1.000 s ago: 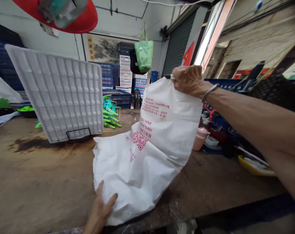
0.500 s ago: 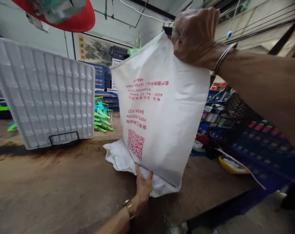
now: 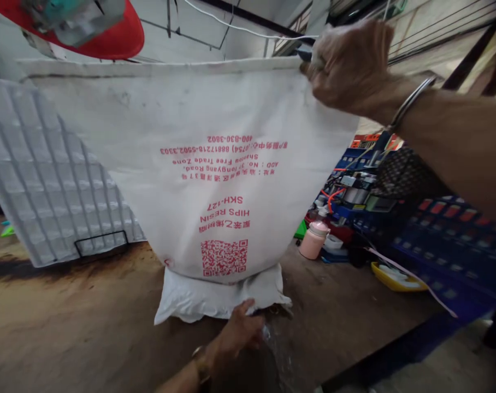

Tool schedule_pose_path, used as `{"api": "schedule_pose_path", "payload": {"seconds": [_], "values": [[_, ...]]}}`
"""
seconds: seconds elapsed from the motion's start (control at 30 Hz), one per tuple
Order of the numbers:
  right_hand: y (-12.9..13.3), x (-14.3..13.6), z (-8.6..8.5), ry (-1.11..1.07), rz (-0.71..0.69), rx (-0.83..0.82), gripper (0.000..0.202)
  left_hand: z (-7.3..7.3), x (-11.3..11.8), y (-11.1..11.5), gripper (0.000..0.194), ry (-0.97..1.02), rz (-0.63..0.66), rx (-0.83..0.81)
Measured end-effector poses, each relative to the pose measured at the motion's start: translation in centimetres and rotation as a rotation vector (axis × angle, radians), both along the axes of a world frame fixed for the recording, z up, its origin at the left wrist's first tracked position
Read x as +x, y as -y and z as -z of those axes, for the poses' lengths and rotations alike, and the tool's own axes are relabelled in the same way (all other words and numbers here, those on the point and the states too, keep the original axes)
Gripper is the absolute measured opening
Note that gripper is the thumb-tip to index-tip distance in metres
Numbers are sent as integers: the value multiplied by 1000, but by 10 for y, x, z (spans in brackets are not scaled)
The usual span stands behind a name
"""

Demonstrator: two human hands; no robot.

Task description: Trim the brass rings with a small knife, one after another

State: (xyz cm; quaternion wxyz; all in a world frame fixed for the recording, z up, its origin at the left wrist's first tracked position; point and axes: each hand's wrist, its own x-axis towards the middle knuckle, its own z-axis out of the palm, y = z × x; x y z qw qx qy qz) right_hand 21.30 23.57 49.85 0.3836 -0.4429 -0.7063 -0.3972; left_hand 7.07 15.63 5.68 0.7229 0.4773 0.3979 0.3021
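Note:
A large white woven sack (image 3: 158,114) with upside-down red print and a QR code hangs upright, spread wide across the middle. My right hand (image 3: 346,63) is closed on its upper right corner, and a small dark object shows beside the fingertips. The sack's crumpled white lower part (image 3: 199,300) rests on the brown table. Just in front of that part is my left hand (image 3: 240,330), blurred by motion, its fingertips near or against the lower edge. Something clear like plastic film (image 3: 276,346) shows beside it; whether the fingers grip anything is unclear.
A white ribbed plastic panel (image 3: 68,180) stands at the left in a black wire holder (image 3: 101,244). To the right are a pink bottle (image 3: 313,240), a yellow tray (image 3: 397,281) and blue racks. A red lamp-like shade (image 3: 125,33) hangs upper left.
The sack has spread out leftward and now covers part of the panel. My left hand has moved slightly down from the sack's lower fold. The pink bottle has come into view.

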Motion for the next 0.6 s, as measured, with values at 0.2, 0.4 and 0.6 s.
{"api": "schedule_pose_path", "payload": {"seconds": [0.2, 0.4, 0.6], "values": [[0, 23, 13, -58, -85, -2, 33, 1, -113, -10, 52, -296, -751, 202], [25, 35, 22, 18, 77, 48, 29, -63, -201, -75, 102, -609, -1164, 713], [61, 76, 47, -173, 46, 166, 45, -96, -199, -111, 74, -319, -915, 798]]}}
